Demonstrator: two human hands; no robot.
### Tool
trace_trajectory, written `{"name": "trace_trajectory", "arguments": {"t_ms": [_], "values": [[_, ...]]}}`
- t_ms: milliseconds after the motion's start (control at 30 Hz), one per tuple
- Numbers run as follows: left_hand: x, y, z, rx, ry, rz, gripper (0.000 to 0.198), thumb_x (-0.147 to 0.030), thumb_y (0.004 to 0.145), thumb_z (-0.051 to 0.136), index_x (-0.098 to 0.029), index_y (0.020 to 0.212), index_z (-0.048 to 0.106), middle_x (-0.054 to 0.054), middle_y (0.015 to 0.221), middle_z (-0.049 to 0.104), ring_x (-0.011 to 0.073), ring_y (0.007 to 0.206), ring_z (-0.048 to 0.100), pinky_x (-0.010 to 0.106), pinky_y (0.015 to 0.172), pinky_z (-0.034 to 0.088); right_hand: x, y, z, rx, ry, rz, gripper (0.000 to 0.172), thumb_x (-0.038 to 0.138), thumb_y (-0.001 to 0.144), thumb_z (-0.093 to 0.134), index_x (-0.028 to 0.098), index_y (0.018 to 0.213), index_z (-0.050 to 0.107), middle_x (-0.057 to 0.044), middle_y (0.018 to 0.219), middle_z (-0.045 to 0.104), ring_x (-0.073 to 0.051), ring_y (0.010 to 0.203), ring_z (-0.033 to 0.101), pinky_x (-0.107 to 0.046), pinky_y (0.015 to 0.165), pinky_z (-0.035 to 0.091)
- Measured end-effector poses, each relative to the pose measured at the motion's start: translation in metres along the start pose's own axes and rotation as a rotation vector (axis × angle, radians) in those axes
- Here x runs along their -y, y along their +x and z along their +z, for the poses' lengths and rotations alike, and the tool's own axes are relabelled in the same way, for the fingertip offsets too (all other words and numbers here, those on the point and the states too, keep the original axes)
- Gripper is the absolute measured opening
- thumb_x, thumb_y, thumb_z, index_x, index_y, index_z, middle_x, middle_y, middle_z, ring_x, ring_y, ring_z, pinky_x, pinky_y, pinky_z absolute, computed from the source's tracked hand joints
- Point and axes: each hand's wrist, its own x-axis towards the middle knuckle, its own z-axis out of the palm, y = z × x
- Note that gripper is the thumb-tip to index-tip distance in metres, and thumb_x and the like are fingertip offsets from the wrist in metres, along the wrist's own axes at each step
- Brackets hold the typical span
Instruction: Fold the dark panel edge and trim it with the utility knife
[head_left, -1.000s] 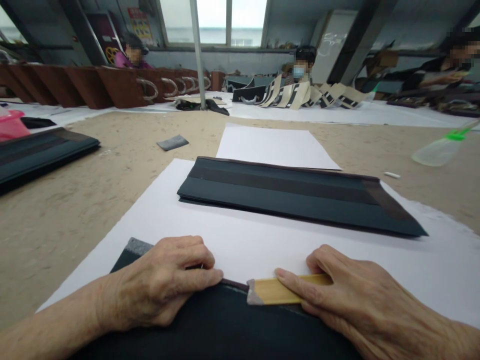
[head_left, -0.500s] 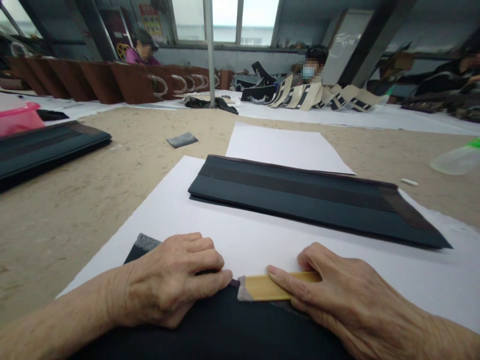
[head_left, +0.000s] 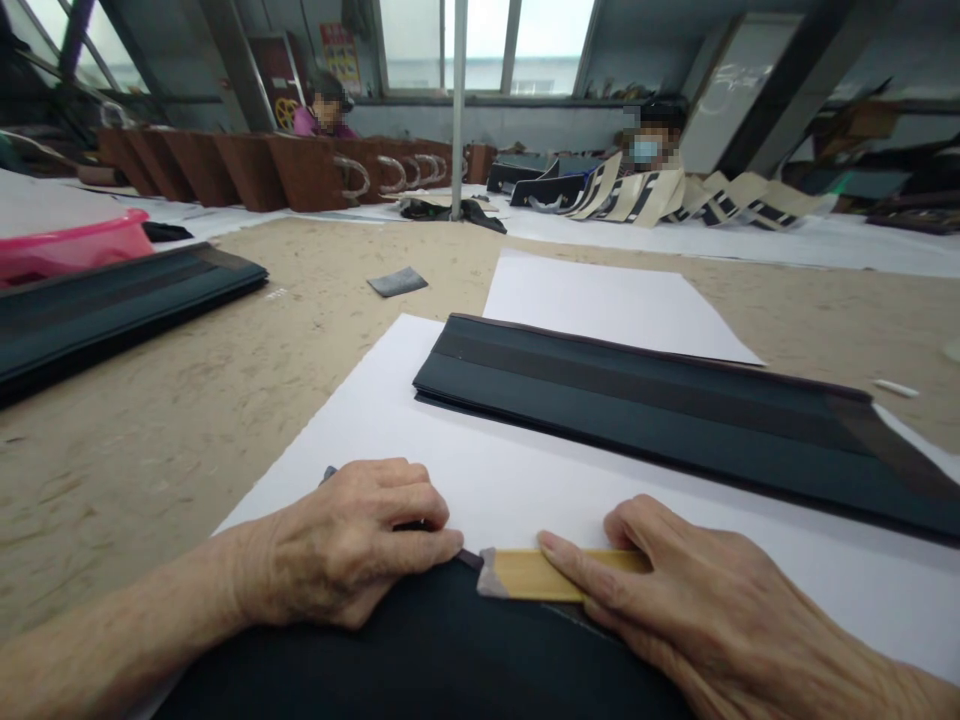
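My left hand [head_left: 352, 545] lies curled on the far edge of a dark sheet [head_left: 420, 660] at the bottom of the view, fingers pressed down on it. My right hand [head_left: 697, 610] holds a flat bamboo stick [head_left: 525, 575] against that same edge, index finger stretched along the stick, its grey tip pointing left toward my left hand. Both rest on a large white paper sheet [head_left: 480, 470].
A stack of folded dark sheets [head_left: 660, 410] lies across the white paper ahead, a second white sheet [head_left: 607, 305] behind it. Another dark stack [head_left: 112, 305] and a pink tub [head_left: 67, 245] sit at left. A small grey pad [head_left: 397, 282] lies on the tan table. Other people work at the back.
The view has swung to the left, so everything sits further right in frame. My hands stay on the dark sheet's edge, the stick's tip a little closer to my left hand.
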Motion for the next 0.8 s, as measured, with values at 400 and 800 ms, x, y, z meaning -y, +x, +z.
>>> {"name": "trace_trajectory", "arguments": {"t_ms": [400,800], "values": [[0.012,-0.020,-0.014,-0.047,-0.100,-0.064,0.034,0.001,0.081,0.036,-0.014,0.106,0.056,0.009,0.087,0.058,0.0178,0.075,0.051,0.031,0.066,0.041,0.001,0.008,0.004,-0.064,-0.054,-0.032,0.041,0.018,0.091,0.032,0.021,0.127,0.050,-0.004,0.072,0.049,-0.013,0.050,0.051,-0.020,0.042,0.038],[0.015,-0.027,-0.011,-0.099,-0.050,-0.041,0.030,-0.002,0.081,0.037,-0.012,0.101,0.058,0.010,0.084,0.057,0.0193,0.073,0.050,0.033,0.065,0.040,0.007,0.037,0.013,-0.105,-0.031,-0.060,0.041,0.021,0.093,0.029,0.023,0.126,0.053,-0.006,0.073,0.052,-0.013,0.045,0.048,-0.021,0.039,0.037]]}}
